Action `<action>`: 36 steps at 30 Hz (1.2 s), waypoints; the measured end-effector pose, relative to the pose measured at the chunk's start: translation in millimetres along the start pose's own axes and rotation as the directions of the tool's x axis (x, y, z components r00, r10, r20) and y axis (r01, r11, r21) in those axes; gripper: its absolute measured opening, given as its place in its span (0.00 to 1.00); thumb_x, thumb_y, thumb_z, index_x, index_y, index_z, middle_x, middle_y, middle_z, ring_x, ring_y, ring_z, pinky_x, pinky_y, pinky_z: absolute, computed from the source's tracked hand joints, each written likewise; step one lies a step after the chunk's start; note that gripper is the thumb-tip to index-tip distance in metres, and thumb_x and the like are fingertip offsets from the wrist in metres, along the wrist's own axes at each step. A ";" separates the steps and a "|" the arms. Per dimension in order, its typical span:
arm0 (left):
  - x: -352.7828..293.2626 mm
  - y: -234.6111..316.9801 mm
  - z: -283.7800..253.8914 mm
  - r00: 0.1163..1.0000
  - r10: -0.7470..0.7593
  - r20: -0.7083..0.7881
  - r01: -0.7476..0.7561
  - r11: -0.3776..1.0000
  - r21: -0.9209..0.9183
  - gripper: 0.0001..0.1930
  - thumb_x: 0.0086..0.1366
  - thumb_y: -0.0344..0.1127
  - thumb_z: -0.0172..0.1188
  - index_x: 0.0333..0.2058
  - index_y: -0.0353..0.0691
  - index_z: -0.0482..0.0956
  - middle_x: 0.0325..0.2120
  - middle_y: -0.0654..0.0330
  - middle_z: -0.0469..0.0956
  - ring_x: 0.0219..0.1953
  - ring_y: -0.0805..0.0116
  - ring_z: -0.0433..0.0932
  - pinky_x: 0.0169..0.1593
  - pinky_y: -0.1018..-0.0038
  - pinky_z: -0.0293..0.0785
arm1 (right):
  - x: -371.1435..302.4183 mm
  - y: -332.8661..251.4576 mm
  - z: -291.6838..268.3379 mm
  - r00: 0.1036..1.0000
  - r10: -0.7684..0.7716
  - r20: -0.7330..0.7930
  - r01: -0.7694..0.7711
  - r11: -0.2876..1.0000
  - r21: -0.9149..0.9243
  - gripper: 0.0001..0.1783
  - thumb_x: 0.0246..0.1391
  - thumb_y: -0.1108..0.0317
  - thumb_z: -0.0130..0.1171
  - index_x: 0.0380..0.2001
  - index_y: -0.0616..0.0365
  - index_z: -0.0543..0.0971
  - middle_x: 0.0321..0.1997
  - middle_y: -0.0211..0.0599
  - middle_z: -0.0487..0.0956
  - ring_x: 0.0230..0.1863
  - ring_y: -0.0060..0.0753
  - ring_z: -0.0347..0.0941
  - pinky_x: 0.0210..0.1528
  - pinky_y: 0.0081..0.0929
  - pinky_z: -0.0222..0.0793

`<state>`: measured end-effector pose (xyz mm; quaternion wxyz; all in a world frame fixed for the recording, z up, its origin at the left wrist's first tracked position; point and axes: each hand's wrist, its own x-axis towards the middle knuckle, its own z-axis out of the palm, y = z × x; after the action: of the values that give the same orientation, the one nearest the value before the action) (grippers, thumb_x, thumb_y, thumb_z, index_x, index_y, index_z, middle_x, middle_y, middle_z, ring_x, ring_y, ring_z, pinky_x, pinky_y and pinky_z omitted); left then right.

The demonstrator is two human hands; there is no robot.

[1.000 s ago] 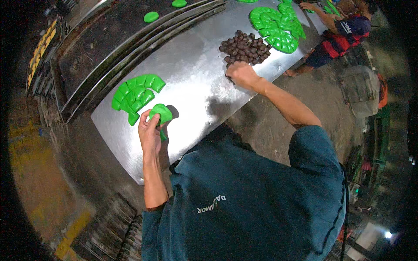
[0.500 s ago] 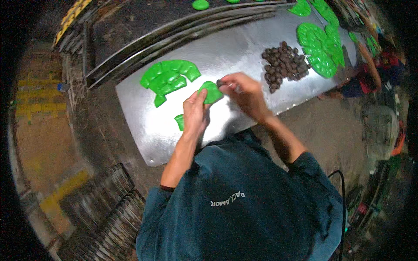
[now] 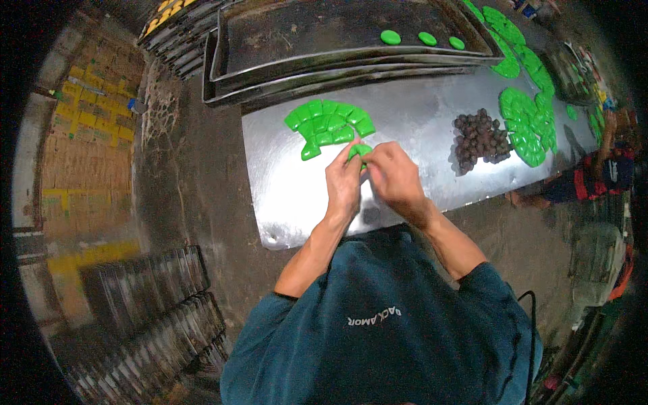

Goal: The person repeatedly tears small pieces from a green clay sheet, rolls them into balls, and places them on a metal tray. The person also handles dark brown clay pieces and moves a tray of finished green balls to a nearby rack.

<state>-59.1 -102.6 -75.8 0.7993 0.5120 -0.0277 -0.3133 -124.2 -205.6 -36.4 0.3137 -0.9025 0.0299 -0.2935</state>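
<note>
Over the metal table [image 3: 291, 192], my left hand [image 3: 344, 181] is closed on a piece of green dough [image 3: 360, 151]. My right hand [image 3: 397, 177] meets it from the right, its bent fingers pinching the same piece at the edge. Most of the piece is hidden by my fingers, and no dark ball shows in it. Just beyond my hands lies a fan-shaped patch of cut green dough pieces [image 3: 325, 120]. Further right sits a pile of dark brown balls [image 3: 480, 140], apart from both hands.
Stacked dark baking trays [image 3: 304, 64] stand along the table's far side, with a few green rounds [image 3: 426, 38] in the top one. More green dough [image 3: 526, 125] spreads at the right. Another person's arm [image 3: 604, 148] reaches in at the far right. Racked trays [image 3: 155, 304] stand lower left.
My right hand, which held a dark ball beside the flattened green dough, has closed in against my left hand. The ball is now out of sight. The whole view has shifted.
</note>
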 end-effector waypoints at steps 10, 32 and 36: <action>-13.4 55.6 27.7 0.615 0.737 0.281 -0.750 0.437 0.496 0.13 0.67 0.32 0.46 0.38 0.29 0.78 0.30 0.52 0.79 0.32 0.67 0.78 0.38 0.76 0.74 | 52.6 -33.5 -86.5 0.864 0.249 0.437 -0.380 0.893 0.243 0.11 0.42 0.75 0.64 0.32 0.58 0.76 0.33 0.37 0.75 0.28 0.26 0.73 0.27 0.22 0.69; 13.9 47.9 42.8 0.980 0.196 0.028 -0.198 0.958 0.209 0.27 0.72 0.53 0.35 0.42 0.33 0.75 0.25 0.61 0.75 0.27 0.74 0.73 0.30 0.77 0.71 | 56.8 -25.9 -46.5 0.961 -0.263 0.082 0.268 0.961 -0.063 0.13 0.45 0.78 0.57 0.38 0.61 0.75 0.40 0.43 0.75 0.36 0.43 0.74 0.37 0.32 0.73; -12.9 14.7 17.0 0.990 -0.050 0.130 0.049 0.999 0.013 0.28 0.71 0.56 0.34 0.44 0.35 0.72 0.24 0.62 0.74 0.24 0.73 0.72 0.30 0.75 0.72 | 0.3 -31.4 -29.0 0.970 -0.126 0.206 0.173 0.958 -0.227 0.13 0.41 0.76 0.59 0.34 0.61 0.74 0.39 0.42 0.75 0.38 0.44 0.72 0.38 0.33 0.72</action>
<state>-68.7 -105.2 -51.9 0.7852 0.4950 -0.0689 -0.3656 -144.0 -196.4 0.4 0.1788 -0.9576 -0.0329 -0.2233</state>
